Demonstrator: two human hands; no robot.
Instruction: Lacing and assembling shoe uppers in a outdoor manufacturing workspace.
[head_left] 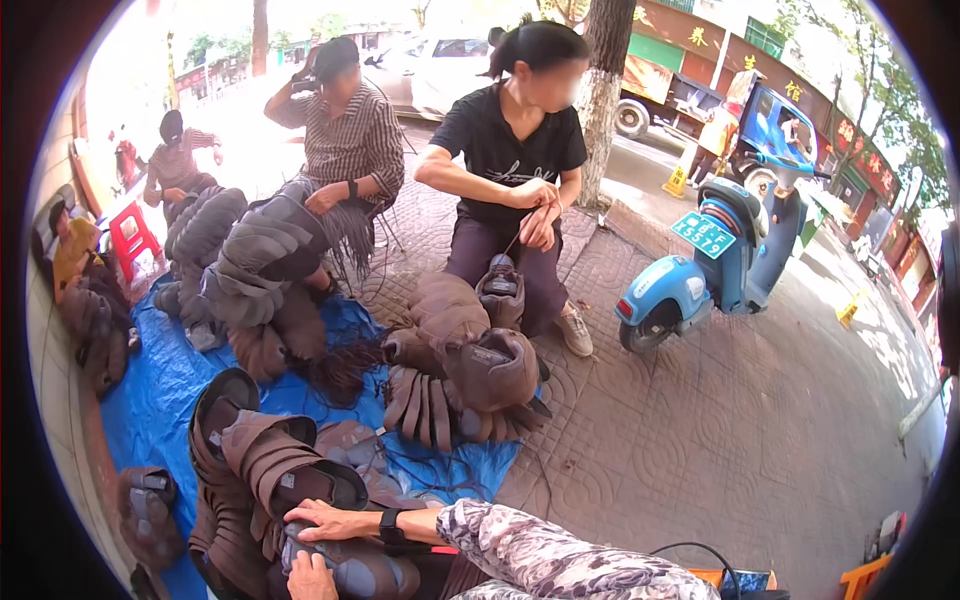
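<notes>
A grey-brown shoe [355,570] lies low in the picture, next to a stack of brown shoes. My right hand [335,521], with a dark watch at its wrist, reaches in from the right in a patterned sleeve. Its fingers are stretched out and rest on the upper part of this shoe. At the bottom edge my left hand [311,580] is partly cut off. Its bent fingers grip the near side of the same shoe. Just beyond my hands, brown shoes [270,450] with dark openings are nested in a curved stack.
Blue plastic sheeting [160,400] lies under the stacks. Opposite, a person in a black shirt [520,150] handles a shoe [501,292] beside another pile [450,375]. More people sit at the left near a red stool [133,238]. A blue scooter [690,285] stands on the right.
</notes>
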